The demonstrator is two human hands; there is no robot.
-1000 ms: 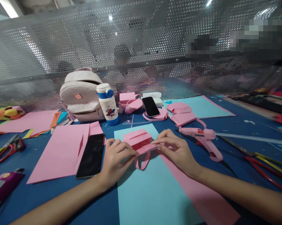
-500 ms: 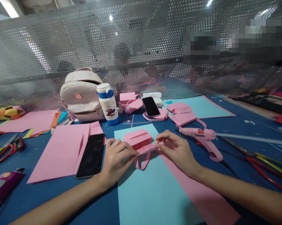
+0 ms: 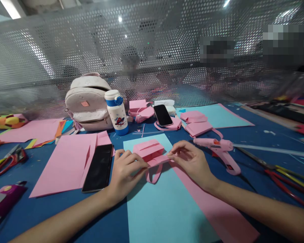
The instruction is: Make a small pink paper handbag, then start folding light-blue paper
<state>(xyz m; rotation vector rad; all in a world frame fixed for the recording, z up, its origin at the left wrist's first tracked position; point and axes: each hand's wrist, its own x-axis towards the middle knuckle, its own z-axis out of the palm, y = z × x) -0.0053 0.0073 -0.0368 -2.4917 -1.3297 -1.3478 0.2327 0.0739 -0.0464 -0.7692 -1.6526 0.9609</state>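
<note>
Between my hands sits a small pink paper bag (image 3: 149,148) with a looped paper strip handle (image 3: 155,175) hanging toward me. My left hand (image 3: 128,172) pinches the left end of its near edge, thumb and fingers together. At the right end of that same edge, my right hand (image 3: 191,163) pinches with thumb and forefinger. The bag rests over a light blue sheet (image 3: 164,209), which partly covers a pink sheet (image 3: 217,216). Part of the bag's edge is hidden under my fingertips.
A pink glue gun (image 3: 220,148) and scissors (image 3: 275,168) lie to the right. Left are a black phone (image 3: 98,168), folded pink paper (image 3: 66,162) and more scissors (image 3: 10,158). Behind stand a bottle (image 3: 117,114), a backpack (image 3: 88,101) and pink paper bags (image 3: 197,126) before a perforated metal screen (image 3: 167,44).
Almost nothing differs. My right hand's fingers have shifted very slightly along the bag's edge; my left hand keeps its pinch in the same place.
</note>
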